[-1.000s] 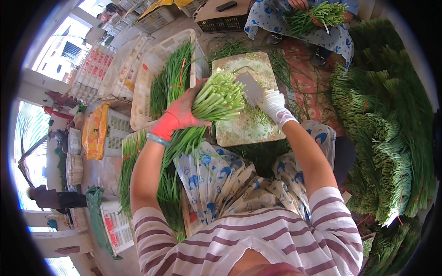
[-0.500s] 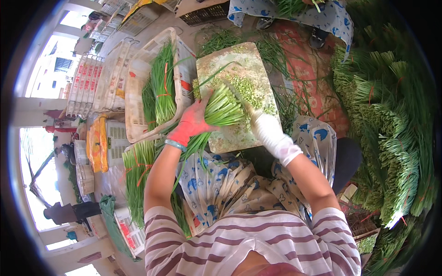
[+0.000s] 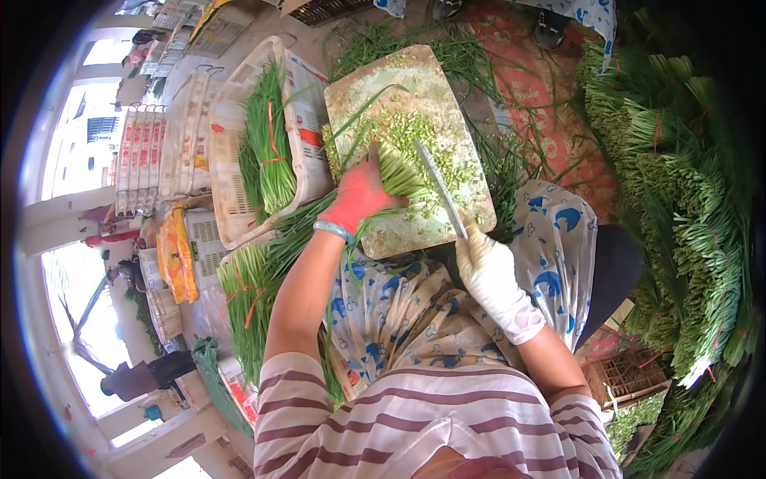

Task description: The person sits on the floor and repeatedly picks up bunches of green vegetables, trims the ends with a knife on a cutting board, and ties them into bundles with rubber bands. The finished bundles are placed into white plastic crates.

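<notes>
My left hand (image 3: 359, 195), in a red glove with a bluish bangle at the wrist, is closed round a bunch of green chive-like stalks (image 3: 399, 174). Their pale cut ends point right over a worn, light-coloured board (image 3: 411, 237); the leaves trail back beneath my left forearm. In a white glove, my right hand (image 3: 493, 275) grips the handle of a knife (image 3: 439, 184). Its long narrow blade slants up and left over the board, to the right of the bunch and apart from it. Small chopped stem pieces (image 3: 459, 144) are scattered across the board.
Left of the board, a white plastic crate (image 3: 227, 191) holds banded bundles (image 3: 271, 144). More tied stalks (image 3: 243, 311) lie beside my left forearm. A tall heap of bundles (image 3: 662, 215) fills the right side. Another person's shoe (image 3: 550, 30) shows beyond the board.
The knife has moved off the cut ends to the right and nearer me, its blade now fully visible. My left hand still holds the bunch. The view has shifted slightly.
</notes>
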A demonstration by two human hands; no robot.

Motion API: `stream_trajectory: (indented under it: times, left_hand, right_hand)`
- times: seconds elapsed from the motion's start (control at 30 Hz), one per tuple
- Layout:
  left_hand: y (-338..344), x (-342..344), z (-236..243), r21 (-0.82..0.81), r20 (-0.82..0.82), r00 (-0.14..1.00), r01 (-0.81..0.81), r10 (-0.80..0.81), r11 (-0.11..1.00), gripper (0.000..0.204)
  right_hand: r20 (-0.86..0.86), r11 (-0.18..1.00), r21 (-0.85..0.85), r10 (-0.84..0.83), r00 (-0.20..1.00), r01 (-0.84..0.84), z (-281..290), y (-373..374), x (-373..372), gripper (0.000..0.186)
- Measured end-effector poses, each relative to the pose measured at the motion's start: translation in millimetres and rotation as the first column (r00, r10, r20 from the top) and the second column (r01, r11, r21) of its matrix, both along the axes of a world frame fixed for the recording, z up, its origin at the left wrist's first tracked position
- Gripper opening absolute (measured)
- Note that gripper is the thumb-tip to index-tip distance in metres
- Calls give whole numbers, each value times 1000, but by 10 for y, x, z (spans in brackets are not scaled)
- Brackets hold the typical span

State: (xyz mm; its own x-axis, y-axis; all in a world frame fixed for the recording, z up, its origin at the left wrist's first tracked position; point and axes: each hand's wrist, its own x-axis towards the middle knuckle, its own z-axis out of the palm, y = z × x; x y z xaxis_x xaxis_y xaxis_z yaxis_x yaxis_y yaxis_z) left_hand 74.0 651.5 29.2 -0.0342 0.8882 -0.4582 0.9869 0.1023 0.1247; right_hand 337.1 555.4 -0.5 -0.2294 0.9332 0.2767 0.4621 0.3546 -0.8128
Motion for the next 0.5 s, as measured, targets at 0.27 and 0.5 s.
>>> stream_trajectory:
  times: [0.27, 0.5]
  left_hand:
    - [52, -399, -567, 88, 38, 984, 171, -175, 981, 104]
    - [-44, 22, -141, 104, 24, 999, -39, 36, 994, 93]
  right_hand:
    - [392, 956, -251, 244, 887, -152, -46, 49, -281, 65]
    - [426, 898, -403, 353, 833, -174, 55, 453, -479, 49]
